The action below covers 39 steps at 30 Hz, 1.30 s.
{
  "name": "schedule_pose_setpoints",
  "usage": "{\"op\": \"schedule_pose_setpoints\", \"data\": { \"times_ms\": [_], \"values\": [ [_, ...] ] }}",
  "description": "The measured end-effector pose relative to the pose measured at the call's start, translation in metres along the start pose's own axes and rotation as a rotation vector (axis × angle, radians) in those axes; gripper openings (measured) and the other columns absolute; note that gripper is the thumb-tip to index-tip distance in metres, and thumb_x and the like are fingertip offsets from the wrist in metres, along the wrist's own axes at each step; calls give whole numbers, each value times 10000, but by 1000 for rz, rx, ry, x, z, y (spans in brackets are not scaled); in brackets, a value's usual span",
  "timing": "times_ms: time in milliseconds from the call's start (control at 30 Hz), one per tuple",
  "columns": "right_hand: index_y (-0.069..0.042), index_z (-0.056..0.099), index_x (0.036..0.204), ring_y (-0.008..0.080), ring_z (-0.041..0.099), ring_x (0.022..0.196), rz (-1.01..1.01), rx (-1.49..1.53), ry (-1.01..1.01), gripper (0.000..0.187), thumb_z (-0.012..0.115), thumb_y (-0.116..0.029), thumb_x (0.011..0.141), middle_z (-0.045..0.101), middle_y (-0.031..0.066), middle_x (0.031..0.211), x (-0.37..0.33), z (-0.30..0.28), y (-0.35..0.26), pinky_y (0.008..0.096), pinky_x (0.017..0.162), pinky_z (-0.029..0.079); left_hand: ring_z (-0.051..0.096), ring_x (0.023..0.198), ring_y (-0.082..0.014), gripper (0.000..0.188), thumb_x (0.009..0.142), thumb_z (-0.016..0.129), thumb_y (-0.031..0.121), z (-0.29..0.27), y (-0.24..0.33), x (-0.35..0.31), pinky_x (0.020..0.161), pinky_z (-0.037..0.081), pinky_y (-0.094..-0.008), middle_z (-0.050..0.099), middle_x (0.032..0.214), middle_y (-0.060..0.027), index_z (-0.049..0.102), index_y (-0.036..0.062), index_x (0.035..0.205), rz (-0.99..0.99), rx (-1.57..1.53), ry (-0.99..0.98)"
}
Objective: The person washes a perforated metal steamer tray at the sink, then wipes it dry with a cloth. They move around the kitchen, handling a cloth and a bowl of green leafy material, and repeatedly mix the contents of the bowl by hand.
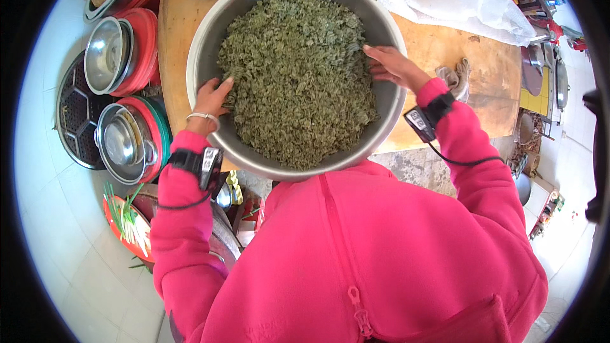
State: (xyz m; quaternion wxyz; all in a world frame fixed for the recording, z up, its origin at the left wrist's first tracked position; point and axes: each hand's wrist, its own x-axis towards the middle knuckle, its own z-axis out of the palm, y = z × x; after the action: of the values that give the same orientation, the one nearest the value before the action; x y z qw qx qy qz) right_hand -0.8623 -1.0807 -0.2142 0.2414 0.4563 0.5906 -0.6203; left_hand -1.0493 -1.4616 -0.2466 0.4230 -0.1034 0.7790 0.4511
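Observation:
A large round metal basin stands at the table's near edge, in front of my body. Dry-looking, crumbled dark green leaves are heaped inside it. At the basin's left side, my left hand reaches over the rim, its thumb and forefinger apart against the edge of the heap. My right hand is inside the right rim with fingers extended, the tips touching the leaves. Neither hand shows anything gripped, though some of the left fingertips are hidden.
Beneath the basin is a wooden table, with a crumpled cloth on its right. Clear plastic sheeting lies behind. Stacked metal bowls and red basins crowd the left. Spring onions lie on a red tray below them.

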Motion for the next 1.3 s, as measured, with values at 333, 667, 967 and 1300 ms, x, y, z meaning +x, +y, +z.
{"op": "schedule_pose_setpoints", "data": {
  "times_ms": [333,667,967,1300],
  "values": [
    [-55,384,1473,369,133,1467,-118,67,-339,967,636,-690,790,219,193,1582,43,85,3,605,1146,113,206,1454,-327,1352,628,783,684,82,18,22,1148,193,-519,188,1572,-241,110,-95,1504,-129,-108,-187],
    [32,549,1293,222,612,1103,-559,-885,29,584,724,-317,859,630,153,1239,-1,24,-39,352,975,471,642,904,-419,571,808,713,487,7,82,11,801,495,-464,671,926,-269,676,-60,968,538,987,35],
    [-18,630,1217,216,661,1023,-842,-461,-4,370,670,-164,879,682,137,1135,13,38,-34,335,895,523,641,989,-387,369,795,681,249,70,109,76,875,514,-448,685,1057,-181,671,100,1133,890,727,113],
    [22,615,1193,299,668,1006,-743,-611,-96,455,701,-253,840,686,197,1084,-3,-13,14,371,895,520,659,550,-180,339,910,658,265,1,63,-35,445,496,-304,584,631,-80,640,-36,1065,390,571,-47]
  ]
}}
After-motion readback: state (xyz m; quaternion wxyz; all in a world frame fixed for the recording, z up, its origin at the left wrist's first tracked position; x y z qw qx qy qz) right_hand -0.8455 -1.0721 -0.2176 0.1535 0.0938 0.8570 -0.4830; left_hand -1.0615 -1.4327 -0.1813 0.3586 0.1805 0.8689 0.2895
